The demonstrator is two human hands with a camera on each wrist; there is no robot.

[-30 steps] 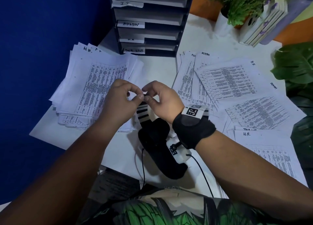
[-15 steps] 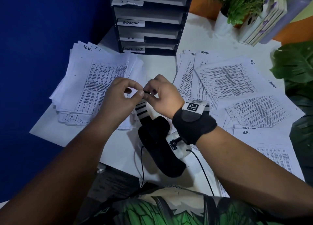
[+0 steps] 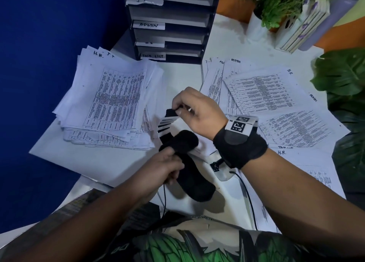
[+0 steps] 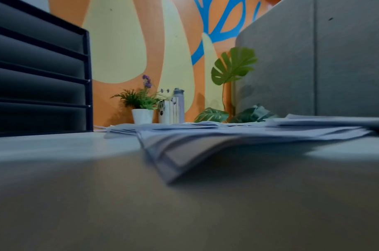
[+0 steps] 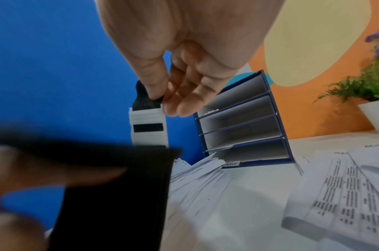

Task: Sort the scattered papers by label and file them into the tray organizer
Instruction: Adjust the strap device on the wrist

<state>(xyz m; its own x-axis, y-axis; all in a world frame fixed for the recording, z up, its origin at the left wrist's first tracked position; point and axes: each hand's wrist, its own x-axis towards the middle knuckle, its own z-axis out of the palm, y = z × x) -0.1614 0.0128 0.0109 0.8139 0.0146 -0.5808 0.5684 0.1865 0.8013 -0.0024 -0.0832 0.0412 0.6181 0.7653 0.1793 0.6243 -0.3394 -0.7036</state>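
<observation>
A black wrist strap [image 3: 189, 171] with a black-and-white striped end [image 3: 167, 121] lies on the white table between two spreads of printed papers. My right hand [image 3: 178, 110] pinches the tip of the striped end and holds it up; the right wrist view shows thumb and fingers of that right hand [image 5: 162, 100] on the strap [image 5: 148, 129]. Nearer to me, my left hand [image 3: 173, 159] grips the padded black part. One paper pile [image 3: 110, 103] sits left, loose labelled sheets [image 3: 266, 96] right. The tray organizer [image 3: 169, 22] stands behind, its slots labelled IT, ADMIN, H.R., TASK LIST.
A potted plant [image 3: 276, 7], books [image 3: 304, 28] and a big leaf [image 3: 343, 74] crowd the back right. A blue partition [image 3: 49, 44] bounds the left. The left wrist view looks low across the table at the organizer's side [image 4: 38, 76] and papers [image 4: 227, 141]. A cable [image 3: 246, 198] trails toward me.
My left hand has left the strap's tip and dropped toward me onto the padded black part. The right hand still pinches the striped end, now a little further right.
</observation>
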